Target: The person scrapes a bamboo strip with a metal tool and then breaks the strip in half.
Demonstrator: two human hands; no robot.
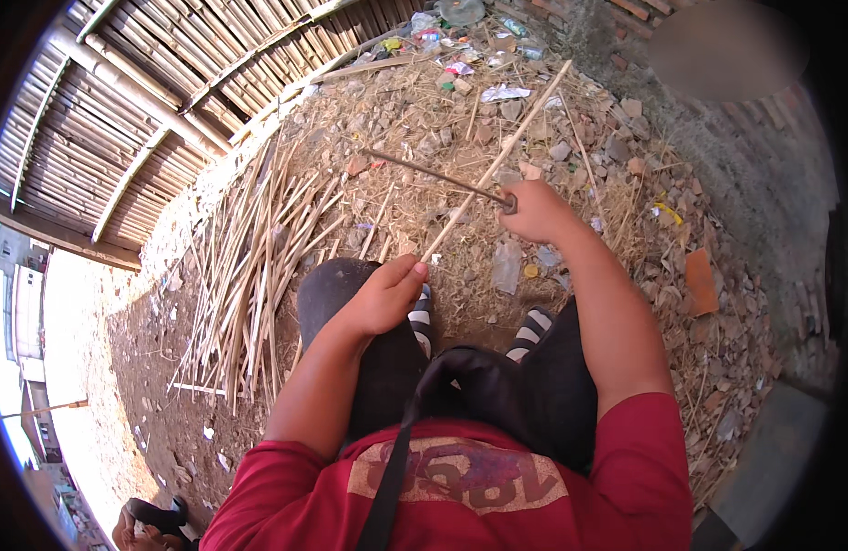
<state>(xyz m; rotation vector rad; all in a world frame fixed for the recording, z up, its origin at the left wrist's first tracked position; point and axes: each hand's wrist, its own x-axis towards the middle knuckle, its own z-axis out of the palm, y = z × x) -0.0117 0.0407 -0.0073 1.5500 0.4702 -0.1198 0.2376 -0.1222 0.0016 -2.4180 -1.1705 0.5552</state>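
Observation:
My left hand [387, 296] is closed around the near end of a long pale bamboo strip [532, 118], close to my left knee. The strip slants away from me toward the upper right. My right hand [541, 213] grips the handle of a long, thin, dark knife [419, 172], seen nearly edge-on. Its blade points to the far left and crosses the strip just left of my right fist; whether they touch, I cannot tell. Shavings and straw [470, 266] lie on the ground below.
A pile of split bamboo strips [245, 275] lies on my left. A bamboo slat panel [130, 119] rises at the far left. Broken brick and litter cover the ground, with an orange brick piece [701, 283] on my right near a wall. Another person [153, 523] is at the lower left.

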